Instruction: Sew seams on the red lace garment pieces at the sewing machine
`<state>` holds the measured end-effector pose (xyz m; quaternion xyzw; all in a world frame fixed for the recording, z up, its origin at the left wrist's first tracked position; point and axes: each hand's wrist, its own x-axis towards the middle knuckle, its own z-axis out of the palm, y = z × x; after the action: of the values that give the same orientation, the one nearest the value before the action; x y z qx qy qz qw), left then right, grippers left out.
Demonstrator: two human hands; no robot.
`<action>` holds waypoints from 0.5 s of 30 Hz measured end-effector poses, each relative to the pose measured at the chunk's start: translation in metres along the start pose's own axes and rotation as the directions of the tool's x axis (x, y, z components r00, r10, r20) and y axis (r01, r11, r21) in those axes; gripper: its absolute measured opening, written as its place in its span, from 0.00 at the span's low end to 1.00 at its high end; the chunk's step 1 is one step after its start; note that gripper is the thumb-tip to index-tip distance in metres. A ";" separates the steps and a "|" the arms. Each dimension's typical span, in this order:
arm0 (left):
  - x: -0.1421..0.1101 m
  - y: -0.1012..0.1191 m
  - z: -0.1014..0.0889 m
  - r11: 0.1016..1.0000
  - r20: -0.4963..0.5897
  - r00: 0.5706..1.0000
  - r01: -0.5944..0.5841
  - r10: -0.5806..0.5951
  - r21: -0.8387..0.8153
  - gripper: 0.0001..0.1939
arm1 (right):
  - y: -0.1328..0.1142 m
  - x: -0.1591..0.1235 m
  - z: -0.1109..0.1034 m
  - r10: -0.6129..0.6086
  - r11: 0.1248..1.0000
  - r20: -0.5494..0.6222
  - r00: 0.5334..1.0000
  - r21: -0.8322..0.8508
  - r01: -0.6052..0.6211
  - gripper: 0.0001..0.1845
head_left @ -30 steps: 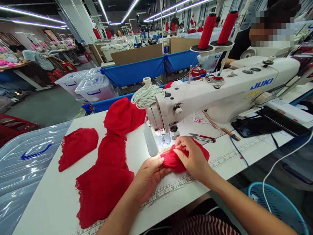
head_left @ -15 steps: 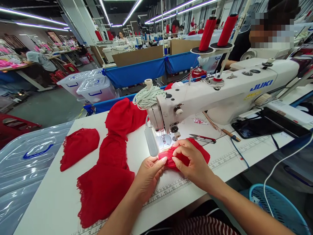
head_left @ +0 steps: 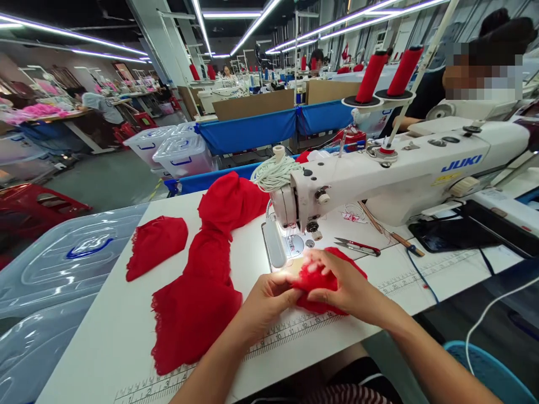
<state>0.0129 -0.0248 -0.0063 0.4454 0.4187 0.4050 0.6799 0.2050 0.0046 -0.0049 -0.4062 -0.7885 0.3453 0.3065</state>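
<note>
A small piece of red fabric [head_left: 322,286] lies bunched on the table in front of the sewing machine [head_left: 349,185]. My left hand [head_left: 269,300] pinches its left edge between thumb and fingers. Over the same piece, my right hand [head_left: 347,286] is spread, thumb apart from the fingers, whose tips are smeared by motion. Just behind them are the lit needle plate [head_left: 293,245] and the grey guard plate [head_left: 275,244]. Red-handled thread snips [head_left: 357,247] rest behind my right hand.
More red fabric lies to the left: a long gathered run [head_left: 197,314] and a separate piece [head_left: 156,247]. A screwdriver [head_left: 406,242] and a black phone [head_left: 450,234] lie right. Clear plastic boxes [head_left: 76,280] border the left edge; a blue basket [head_left: 488,373] stands below right.
The view has shifted, so the table appears further right and slightly lower. My right fingers have spread from a pinch on the red fabric; my left hand keeps its pinch.
</note>
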 end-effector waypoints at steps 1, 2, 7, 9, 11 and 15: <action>-0.001 0.002 0.000 0.998 -0.028 0.999 -0.036 0.038 0.050 0.10 | 0.000 -0.001 -0.003 0.012 1.000 0.062 0.998 0.005 -0.012 0.15; -0.002 0.003 -0.001 0.992 -0.075 0.994 -0.071 0.079 0.106 0.10 | -0.001 -0.002 -0.004 0.023 1.000 0.089 0.996 0.008 -0.024 0.08; -0.002 0.004 -0.001 0.984 -0.280 0.949 -0.110 0.146 0.142 0.12 | -0.005 -0.011 0.018 0.128 0.990 -0.031 0.991 -0.063 -0.130 0.19; -0.002 0.003 -0.001 0.988 -0.317 0.937 -0.120 0.146 0.098 0.15 | -0.006 -0.015 0.031 0.107 0.985 -0.151 0.983 -0.119 -0.126 0.24; -0.003 0.004 0.000 0.990 -0.324 0.936 -0.119 0.139 0.082 0.16 | -0.006 -0.017 0.038 0.042 0.984 -0.248 0.968 -0.157 -0.083 0.21; -0.004 0.005 0.001 0.995 -0.290 0.952 -0.086 0.097 0.050 0.14 | -0.009 -0.020 0.038 -0.144 0.972 -0.292 0.945 -0.221 0.079 0.14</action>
<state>0.0117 -0.0279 -0.0006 0.4120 0.5007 0.4895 0.5831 0.1814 -0.0274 -0.0235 -0.4389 -0.7848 0.1764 0.4003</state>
